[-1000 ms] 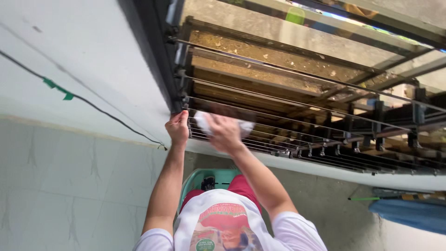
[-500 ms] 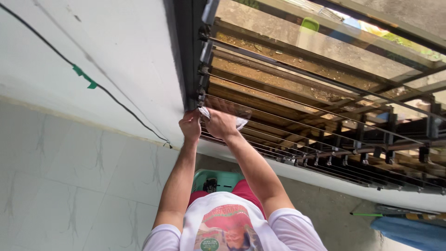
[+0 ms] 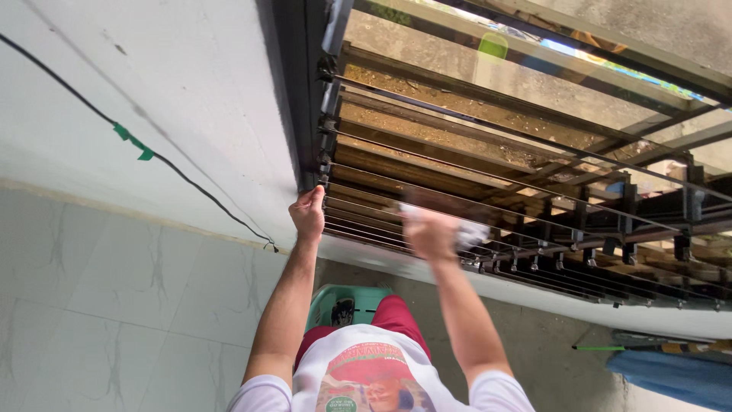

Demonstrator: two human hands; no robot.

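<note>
My left hand [image 3: 308,214] grips the lower left corner of a dark-framed louvre window [image 3: 488,175], by its frame. My right hand [image 3: 428,233], blurred with motion, holds a white cloth [image 3: 467,231] pressed against the lower glass slats. The slats run across the opening and look dusty. My arms reach up from a white printed shirt and red trousers.
A white wall [image 3: 175,99] carries a black cable [image 3: 191,187] with green tape. Pale tiles cover the wall below. A green stool or basin [image 3: 347,301] stands under me. At lower right lie a blue object [image 3: 671,378] and a stick with a green tip.
My right hand with the cloth has slid to the right along the slats, away from my left hand. The left hand keeps its grip at the frame's corner.
</note>
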